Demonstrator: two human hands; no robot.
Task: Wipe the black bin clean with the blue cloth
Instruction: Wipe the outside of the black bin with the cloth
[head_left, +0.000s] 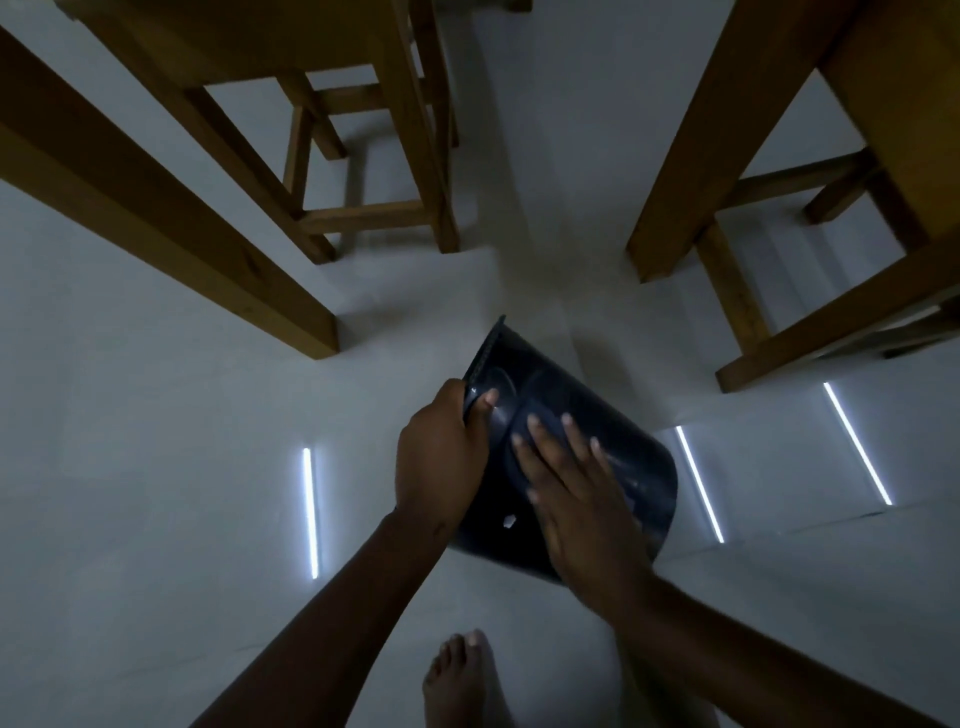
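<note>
- Head view, overall: a black bin (613, 431) is held tipped on its side above a pale floor (156, 415), in the lower middle of the frame, its rim toward the upper left and its base toward the lower right.
- Head view, left hand (441, 457): the hand is closed around the bin's rim at the left edge. The thumb lies over the outer wall just past the rim, while the other fingers curl behind the rim and are hidden.
- Head view, right hand (576, 499): the hand lies flat and open on the upper side of the bin's wall, palm down. Its fingers (545, 441) are extended and slightly spread, pointing toward the rim, with the fingertips resting on the dark surface just beside the left thumb.
- Head view, cloth: no blue cloth can be made out beneath the right palm; whether anything lies under it cannot be told.
- Head view, bin surface: a small pale fleck (509, 521) shows on the wall near the base, between the two wrists.
- Head view, surroundings: wooden table legs (171, 218) stand at the left, a wooden stool (374, 156) at top centre, and further wooden furniture (779, 208) at the right, all well apart from the bin.
- Head view, foreground: a bare foot (462, 675) rests on the floor below the forearms; bright strip reflections (310, 512) mark the floor on both sides of the bin.
</note>
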